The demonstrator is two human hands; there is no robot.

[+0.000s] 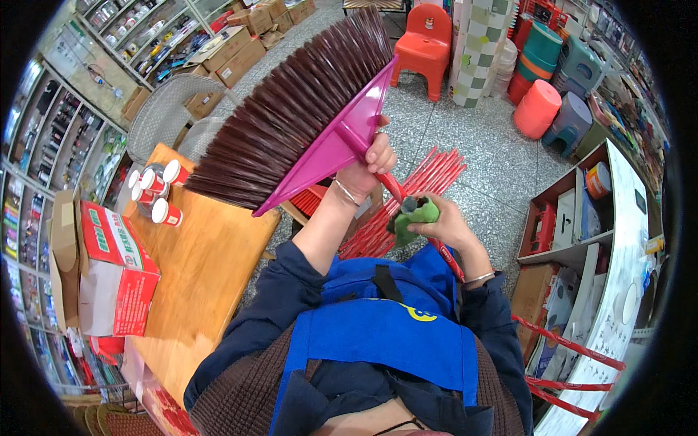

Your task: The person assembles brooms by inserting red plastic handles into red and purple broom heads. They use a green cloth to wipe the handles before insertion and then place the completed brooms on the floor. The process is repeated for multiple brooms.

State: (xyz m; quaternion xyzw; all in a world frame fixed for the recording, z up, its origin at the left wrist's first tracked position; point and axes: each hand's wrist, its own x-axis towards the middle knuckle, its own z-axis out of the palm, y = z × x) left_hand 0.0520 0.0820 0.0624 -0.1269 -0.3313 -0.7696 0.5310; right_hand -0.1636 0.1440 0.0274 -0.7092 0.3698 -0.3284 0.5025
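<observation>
A broom (352, 138) with dark brown bristles and a magenta head is held up in front of me, bristles toward the far left. My left hand (369, 161) is closed around the broom's neck, where the red handle (392, 187) meets the head. Lower down, my right hand (452, 224) grips a green cloth (418, 212) that lies against the handle. Below the cloth the handle runs on toward my blue apron (392, 327). How far the cloth wraps around the handle is partly hidden by my fingers.
Several red sticks (414, 190) lie in a bundle beyond my hands. On the left, a wooden table (211, 269) bears paper cups (166, 212) and a red-white carton (120, 280). A shelved counter (614, 232) stands right, with more red sticks (574, 341) beside it. A red chair (422, 47) stands at the back.
</observation>
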